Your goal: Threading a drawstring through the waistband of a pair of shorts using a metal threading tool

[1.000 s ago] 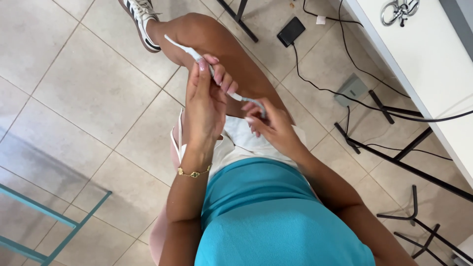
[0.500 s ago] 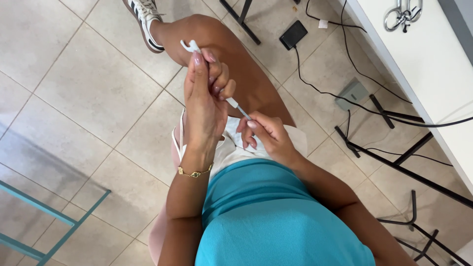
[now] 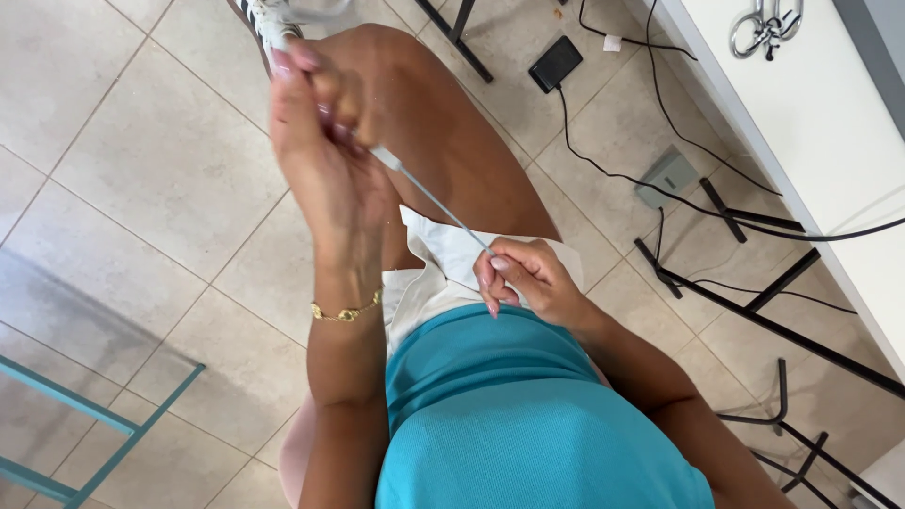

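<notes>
Beige tiled floor [image 3: 113, 160] below, a white table [image 3: 801, 141] off to the side. Left hand [image 3: 325, 155] is raised over the bare knee, blurred, fingers curled around one end of a thin white cable [image 3: 434, 201]. The cable runs taut, slanting down to the right hand [image 3: 523, 278], which pinches its other end just above the white shorts [image 3: 443, 269]. A gold bracelet [image 3: 347, 309] circles the left wrist. Farther out, black cables [image 3: 603, 170] trail across the tiles past a small black box [image 3: 554, 63].
</notes>
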